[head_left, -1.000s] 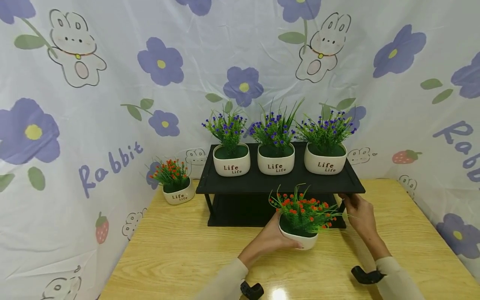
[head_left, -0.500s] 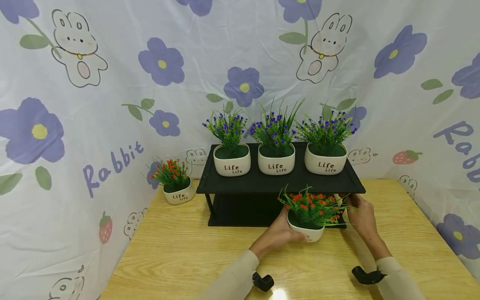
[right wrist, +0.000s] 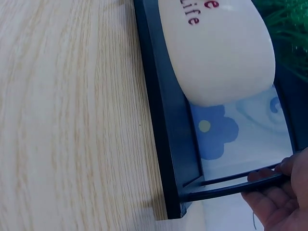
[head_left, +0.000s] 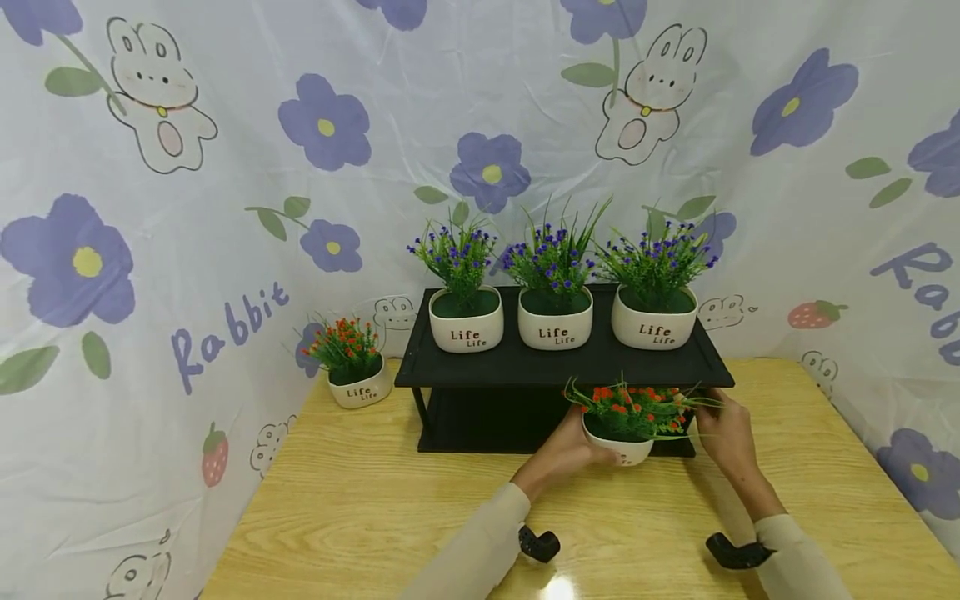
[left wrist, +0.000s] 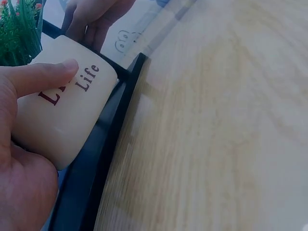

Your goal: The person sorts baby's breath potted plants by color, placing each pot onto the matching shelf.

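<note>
My left hand grips a white oval flowerpot of red-orange artificial flowers, thumb across its "Life" lettering. The pot is tilted in front of the right part of the lower tier of a black two-tier rack, overlapping that tier. In the right wrist view, my right hand pinches the rack's thin right-hand post; in the head view its fingertips are partly hidden under the upper tier's corner. The flower tops reach close under the upper tier's front edge.
Three white pots with purple flowers, left, middle and right, stand on the upper tier. Another red-flowered pot stands on the wooden table left of the rack. A printed cloth hangs behind.
My left hand has carried the red-flowered pot to the right and toward the rack's lower tier. The right hand has stayed at the right-hand post.
</note>
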The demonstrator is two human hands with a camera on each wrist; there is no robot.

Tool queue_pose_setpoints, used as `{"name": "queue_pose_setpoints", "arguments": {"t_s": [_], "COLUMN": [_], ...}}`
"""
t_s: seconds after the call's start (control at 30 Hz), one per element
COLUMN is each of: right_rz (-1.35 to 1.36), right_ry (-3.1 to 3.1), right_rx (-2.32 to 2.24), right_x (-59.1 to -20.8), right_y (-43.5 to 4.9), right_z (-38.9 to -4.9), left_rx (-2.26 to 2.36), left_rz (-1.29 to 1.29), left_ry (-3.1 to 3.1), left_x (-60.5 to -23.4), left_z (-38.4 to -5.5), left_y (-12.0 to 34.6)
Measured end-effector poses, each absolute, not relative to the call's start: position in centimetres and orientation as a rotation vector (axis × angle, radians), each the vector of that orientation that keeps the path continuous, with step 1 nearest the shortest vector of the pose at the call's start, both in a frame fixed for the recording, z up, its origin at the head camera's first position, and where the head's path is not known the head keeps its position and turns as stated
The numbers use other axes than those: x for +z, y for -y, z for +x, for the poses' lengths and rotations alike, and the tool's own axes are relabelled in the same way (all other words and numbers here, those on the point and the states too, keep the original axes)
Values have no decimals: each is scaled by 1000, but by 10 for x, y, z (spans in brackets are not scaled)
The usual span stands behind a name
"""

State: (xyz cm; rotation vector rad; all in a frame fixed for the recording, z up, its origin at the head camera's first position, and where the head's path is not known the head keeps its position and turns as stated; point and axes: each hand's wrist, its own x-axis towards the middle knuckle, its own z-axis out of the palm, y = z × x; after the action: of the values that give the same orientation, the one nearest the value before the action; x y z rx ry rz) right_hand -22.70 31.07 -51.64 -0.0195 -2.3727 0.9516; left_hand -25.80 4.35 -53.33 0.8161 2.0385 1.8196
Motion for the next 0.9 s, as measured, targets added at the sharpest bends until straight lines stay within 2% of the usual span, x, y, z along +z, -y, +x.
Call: {"name": "queue_pose_setpoints", "arguments": {"t_s": [0.37,0.9], "right_rz": [18,21], "right_ry": [2399,2413], "right_rx": [1003,1047], "right_x": [-514,-513], "right_y": [-310,-310], "right_z": [-225,-226], "left_rx": [1754,1686], "left_rz": [725,437], "left_ry": [-2129,-2227], "left_x": [-529,-523], "left_z": [-278,-307], "left_y": [-51,-56]}}
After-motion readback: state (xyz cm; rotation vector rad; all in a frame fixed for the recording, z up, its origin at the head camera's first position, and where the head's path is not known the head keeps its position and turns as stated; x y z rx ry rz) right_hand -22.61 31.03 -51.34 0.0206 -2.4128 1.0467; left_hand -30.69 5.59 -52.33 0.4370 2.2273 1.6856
